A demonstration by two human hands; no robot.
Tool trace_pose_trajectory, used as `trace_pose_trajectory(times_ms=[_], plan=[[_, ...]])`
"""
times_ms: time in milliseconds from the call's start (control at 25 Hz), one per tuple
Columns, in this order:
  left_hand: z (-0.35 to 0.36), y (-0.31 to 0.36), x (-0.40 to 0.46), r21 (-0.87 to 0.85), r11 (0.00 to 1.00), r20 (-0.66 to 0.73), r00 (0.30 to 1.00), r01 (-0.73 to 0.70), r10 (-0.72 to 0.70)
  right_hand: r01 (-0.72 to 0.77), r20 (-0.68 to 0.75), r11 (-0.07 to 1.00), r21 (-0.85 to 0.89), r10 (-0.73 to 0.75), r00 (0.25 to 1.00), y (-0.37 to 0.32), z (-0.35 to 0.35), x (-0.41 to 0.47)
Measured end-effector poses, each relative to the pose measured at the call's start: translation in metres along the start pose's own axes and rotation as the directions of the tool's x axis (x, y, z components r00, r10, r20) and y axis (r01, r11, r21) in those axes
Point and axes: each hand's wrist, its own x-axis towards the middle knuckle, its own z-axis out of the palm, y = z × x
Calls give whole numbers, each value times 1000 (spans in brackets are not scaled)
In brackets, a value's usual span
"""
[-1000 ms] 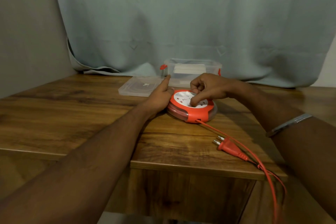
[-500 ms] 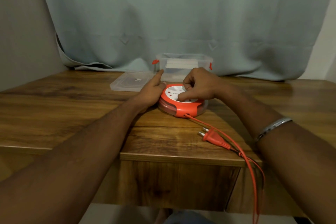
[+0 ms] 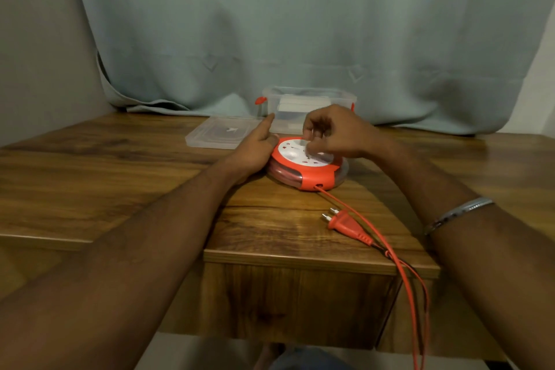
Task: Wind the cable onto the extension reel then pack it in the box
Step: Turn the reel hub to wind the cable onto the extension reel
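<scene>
cable cut off at btm edge

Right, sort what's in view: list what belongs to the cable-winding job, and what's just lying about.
Belongs to the job:
extension reel
orange cable
plug
clear box
box lid
left hand, steadying the reel
right hand, working the reel's top

Just lying about:
curtain
wooden table
bracelet

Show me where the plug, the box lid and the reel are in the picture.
plug [image 3: 345, 223]: head view, on its orange body, behind the two pins.
box lid [image 3: 220, 137]: head view, on its clear flat top.
reel [image 3: 315, 179]: head view, on the orange front rim above the cable outlet.
</scene>
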Motion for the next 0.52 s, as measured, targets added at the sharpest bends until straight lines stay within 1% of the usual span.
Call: trace_pose_trajectory(times_ms=[200, 400, 520], plan=[[1, 0, 1, 6, 1000, -12, 1000, 6, -6, -43, 209, 992, 121, 17, 978, 15, -12, -5], [-1, -1, 3, 11, 999, -8, 999, 34, -34, -117, 259, 970, 212, 60, 964, 19, -13, -2], [0, -2, 4, 28, 999, -22, 999, 32, -31, -106, 235, 972, 209, 55, 970, 17, -11, -5]])
